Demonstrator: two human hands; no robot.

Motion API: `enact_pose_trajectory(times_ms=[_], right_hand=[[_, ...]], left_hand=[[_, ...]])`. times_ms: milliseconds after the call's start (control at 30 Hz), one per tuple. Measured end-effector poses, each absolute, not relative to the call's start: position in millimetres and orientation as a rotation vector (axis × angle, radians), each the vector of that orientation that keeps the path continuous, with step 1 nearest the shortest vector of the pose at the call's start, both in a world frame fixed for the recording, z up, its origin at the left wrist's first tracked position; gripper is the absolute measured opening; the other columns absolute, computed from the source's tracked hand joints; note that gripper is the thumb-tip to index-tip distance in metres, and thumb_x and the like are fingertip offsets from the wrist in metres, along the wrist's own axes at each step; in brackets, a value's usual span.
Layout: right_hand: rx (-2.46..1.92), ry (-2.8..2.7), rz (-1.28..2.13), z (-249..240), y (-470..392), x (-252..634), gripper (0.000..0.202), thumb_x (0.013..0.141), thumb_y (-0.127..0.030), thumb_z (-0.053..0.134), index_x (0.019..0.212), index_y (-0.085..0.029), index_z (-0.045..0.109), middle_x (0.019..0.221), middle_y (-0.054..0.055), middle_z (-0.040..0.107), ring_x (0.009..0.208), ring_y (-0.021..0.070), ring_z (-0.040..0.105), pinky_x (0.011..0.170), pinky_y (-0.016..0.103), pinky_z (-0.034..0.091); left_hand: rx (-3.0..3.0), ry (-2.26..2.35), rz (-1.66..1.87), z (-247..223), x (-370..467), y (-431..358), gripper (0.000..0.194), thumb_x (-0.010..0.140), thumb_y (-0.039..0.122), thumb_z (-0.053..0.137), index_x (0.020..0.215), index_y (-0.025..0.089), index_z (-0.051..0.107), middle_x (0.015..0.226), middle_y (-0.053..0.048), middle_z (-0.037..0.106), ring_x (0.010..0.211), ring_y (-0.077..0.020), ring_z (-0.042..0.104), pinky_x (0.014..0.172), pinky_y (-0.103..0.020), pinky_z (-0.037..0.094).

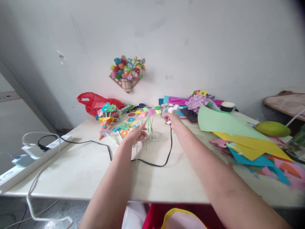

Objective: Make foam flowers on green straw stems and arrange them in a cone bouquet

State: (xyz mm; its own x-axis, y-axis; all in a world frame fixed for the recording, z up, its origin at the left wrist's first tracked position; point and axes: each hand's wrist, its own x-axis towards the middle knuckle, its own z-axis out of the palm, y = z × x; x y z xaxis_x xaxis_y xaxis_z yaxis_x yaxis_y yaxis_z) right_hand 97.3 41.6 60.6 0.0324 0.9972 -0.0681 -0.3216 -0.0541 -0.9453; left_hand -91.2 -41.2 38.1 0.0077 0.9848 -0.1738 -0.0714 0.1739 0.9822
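My right hand (173, 120) is wrapped round a white glue gun (173, 109), whose black cord (171, 146) trails down and left across the table. My left hand (137, 134) reaches over the middle of the table with its index finger stretched out and the other fingers partly curled; I see nothing clearly held in it. Just beyond and beside its fingertips lies a loose bunch of pale green strips (149, 126). Foam flowers (125, 126) in several colours lie to the left of that hand, partly hidden by it.
An orange cone of flowers (105, 122) and a red plastic bag (95, 103) stand back left. A white power strip (35, 159) runs along the left edge. Coloured foam sheets (247, 143), scraps and a yellow-green fruit (273, 128) cover the right side. A dark phone (189, 115) lies behind.
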Motion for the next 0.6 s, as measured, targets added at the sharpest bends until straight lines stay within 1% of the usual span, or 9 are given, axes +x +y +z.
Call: enact_pose_trajectory(times_ms=[100,200,333,467,600], right_hand=[[-0.942,-0.997,1.371,63,36,87,0.013,0.068,-0.009,0.064,0.067,-0.015,0.053,0.045,-0.002,0.054,0.035,0.0065,0.042,0.032,0.019,0.034],[-0.880,-1.118,1.467,61,26,77,0.016,0.065,-0.007,0.067,0.065,-0.015,0.052,0.049,-0.002,0.056,0.036,0.0063,0.042,0.033,0.019,0.035],[-0.873,-1.230,1.601,54,19,64,0.021,0.063,-0.011,0.073,0.067,-0.016,0.053,0.052,-0.002,0.058,0.035,0.0055,0.039,0.033,0.019,0.036],[-0.838,-1.253,1.639,49,18,54,0.022,0.064,-0.015,0.075,0.071,-0.016,0.054,0.055,-0.001,0.061,0.036,0.0058,0.041,0.034,0.019,0.036],[-0.866,-1.232,1.590,49,16,49,0.025,0.063,-0.019,0.077,0.072,-0.016,0.054,0.049,-0.003,0.056,0.035,0.0063,0.041,0.032,0.019,0.035]], left_hand=[[1.011,1.096,1.099,39,-93,-41,0.034,0.078,0.048,0.056,0.070,0.015,0.051,0.048,-0.004,0.054,0.028,-0.0021,0.027,0.032,-0.015,0.010],[1.026,0.971,1.036,38,-94,-42,0.029,0.079,0.042,0.056,0.069,0.015,0.050,0.050,-0.003,0.054,0.027,-0.0008,0.024,0.031,-0.015,0.009],[1.025,0.939,0.964,38,-91,-44,0.025,0.076,0.037,0.058,0.067,0.015,0.049,0.048,-0.002,0.052,0.027,-0.0018,0.025,0.031,-0.015,0.005],[1.035,0.967,0.898,40,-84,-46,0.023,0.077,0.033,0.056,0.064,0.016,0.047,0.049,-0.003,0.052,0.027,-0.0029,0.026,0.031,-0.016,0.005],[1.055,0.969,0.857,38,-77,-44,0.023,0.077,0.034,0.055,0.064,0.017,0.047,0.046,-0.002,0.051,0.027,-0.0045,0.029,0.030,-0.016,0.007]])
